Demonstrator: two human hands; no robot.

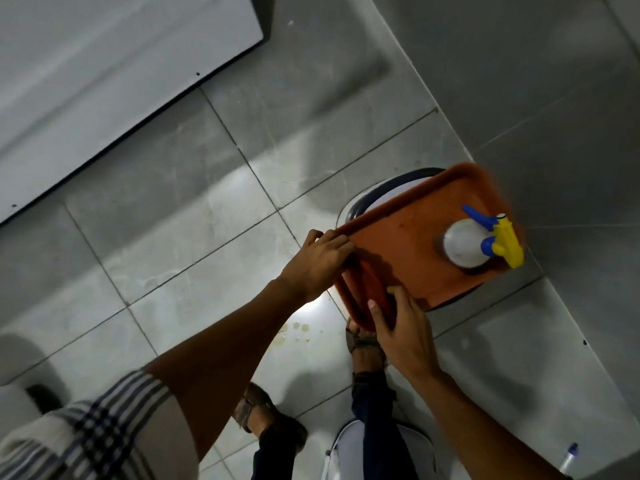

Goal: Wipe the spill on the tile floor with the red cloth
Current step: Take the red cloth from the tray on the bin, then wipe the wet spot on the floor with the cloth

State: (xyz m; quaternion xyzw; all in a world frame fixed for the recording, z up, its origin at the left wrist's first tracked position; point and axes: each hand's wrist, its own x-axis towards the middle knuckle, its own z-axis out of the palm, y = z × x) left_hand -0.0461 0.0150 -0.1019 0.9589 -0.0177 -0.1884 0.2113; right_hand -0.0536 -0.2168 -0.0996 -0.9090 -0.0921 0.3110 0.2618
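Observation:
I hold an orange tray at waist height over grey tile floor. A dark red folded piece, apparently the red cloth, lies along the tray's near end. My left hand grips the tray's left corner. My right hand is at the near end, thumb and a finger pressed on the cloth. The spill, a few yellowish drops, sits on the tile below the tray, between my feet and the hands. A white spray bottle with a yellow and blue head stands on the tray's far end.
A white round object with a dark rim is under the tray's far side. Another white round object is by my right leg. My sandalled feet stand on the tiles. A white panel lies upper left. A small bottle sits lower right.

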